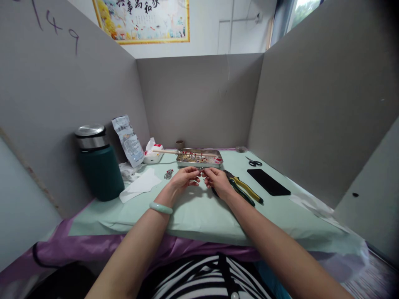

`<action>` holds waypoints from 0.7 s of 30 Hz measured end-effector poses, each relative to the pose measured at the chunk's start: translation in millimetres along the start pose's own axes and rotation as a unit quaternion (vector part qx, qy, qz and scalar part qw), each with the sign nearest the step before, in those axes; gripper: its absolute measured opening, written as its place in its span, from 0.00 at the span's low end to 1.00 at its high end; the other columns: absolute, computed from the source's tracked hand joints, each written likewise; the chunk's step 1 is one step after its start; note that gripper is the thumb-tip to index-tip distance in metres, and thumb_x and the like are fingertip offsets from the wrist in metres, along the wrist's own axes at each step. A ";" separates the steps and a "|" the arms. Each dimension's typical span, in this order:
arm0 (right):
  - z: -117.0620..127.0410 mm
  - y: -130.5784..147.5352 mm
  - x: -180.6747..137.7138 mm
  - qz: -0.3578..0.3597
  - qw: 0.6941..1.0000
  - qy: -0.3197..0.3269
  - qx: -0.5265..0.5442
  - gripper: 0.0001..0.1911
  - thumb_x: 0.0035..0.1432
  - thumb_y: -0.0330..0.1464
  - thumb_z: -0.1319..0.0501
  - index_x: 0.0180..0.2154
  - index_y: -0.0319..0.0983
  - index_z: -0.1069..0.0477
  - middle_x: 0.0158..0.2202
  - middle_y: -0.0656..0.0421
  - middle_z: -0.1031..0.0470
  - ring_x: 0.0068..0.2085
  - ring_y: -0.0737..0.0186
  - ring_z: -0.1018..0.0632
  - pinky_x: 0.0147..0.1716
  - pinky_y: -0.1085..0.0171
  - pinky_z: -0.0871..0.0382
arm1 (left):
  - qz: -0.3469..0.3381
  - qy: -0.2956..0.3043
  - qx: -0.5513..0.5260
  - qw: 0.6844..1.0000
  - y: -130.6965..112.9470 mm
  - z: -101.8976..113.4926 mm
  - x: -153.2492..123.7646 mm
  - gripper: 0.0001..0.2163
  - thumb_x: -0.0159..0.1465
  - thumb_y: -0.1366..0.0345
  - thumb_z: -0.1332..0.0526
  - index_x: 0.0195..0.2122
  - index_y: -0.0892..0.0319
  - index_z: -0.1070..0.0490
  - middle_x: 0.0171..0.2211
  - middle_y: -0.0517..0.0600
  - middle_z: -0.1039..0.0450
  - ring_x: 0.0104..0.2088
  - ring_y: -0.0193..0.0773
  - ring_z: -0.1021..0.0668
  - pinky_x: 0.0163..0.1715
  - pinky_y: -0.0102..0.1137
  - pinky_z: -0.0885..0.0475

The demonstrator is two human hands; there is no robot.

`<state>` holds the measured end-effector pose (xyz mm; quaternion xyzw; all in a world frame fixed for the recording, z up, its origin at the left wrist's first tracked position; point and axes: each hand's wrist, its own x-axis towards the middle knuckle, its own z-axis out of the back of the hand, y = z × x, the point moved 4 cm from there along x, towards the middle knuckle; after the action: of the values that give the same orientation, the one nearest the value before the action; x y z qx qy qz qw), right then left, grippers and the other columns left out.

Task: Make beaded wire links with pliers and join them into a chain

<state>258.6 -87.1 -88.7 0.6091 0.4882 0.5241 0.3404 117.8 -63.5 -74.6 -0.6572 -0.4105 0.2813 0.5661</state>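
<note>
At the centre of my view, the piece (201,170) between the fingertips of the left hand (187,177) and the right hand (218,180) is too small for me to identify. The right hand hides part of the pliers (243,190) from me. I can't tell apart the bits (199,158) in the tray (183,164) above, nor make out the cluster (168,174) left of centre. The print on the bag (128,141), at left, is too fine to read. The top edge cuts my poster (146,25) and window (304,14); the bottom edge crops the shirt (199,278).
</note>
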 end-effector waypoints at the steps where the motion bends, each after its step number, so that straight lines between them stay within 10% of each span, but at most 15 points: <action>1: -0.4 0.7 -0.2 0.004 1.000 -0.001 0.002 0.16 0.48 0.43 0.35 0.31 0.37 0.28 0.27 0.61 0.28 0.22 0.71 0.30 0.16 0.71 0.39 | -0.003 -0.007 0.002 1.000 -0.7 0.1 -0.4 0.10 0.53 0.67 0.32 0.34 0.64 0.29 0.31 0.51 0.28 0.26 0.32 0.25 0.26 0.28 0.27; 21: -6.2 6.9 -4.3 0.059 0.987 -0.010 -0.149 0.12 0.51 0.41 0.39 0.30 0.39 0.32 0.19 0.65 0.33 0.20 0.68 0.31 0.15 0.70 0.41 | -0.032 -0.035 0.094 0.994 -4.4 -4.2 -2.6 0.15 0.52 0.56 0.32 0.31 0.63 0.29 0.26 0.48 0.31 0.26 0.32 0.26 0.26 0.28 0.31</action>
<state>254.4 -93.8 -82.2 0.5850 0.3642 0.6038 0.4006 119.0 -67.7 -69.7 -0.5769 -0.4225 0.3229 0.6200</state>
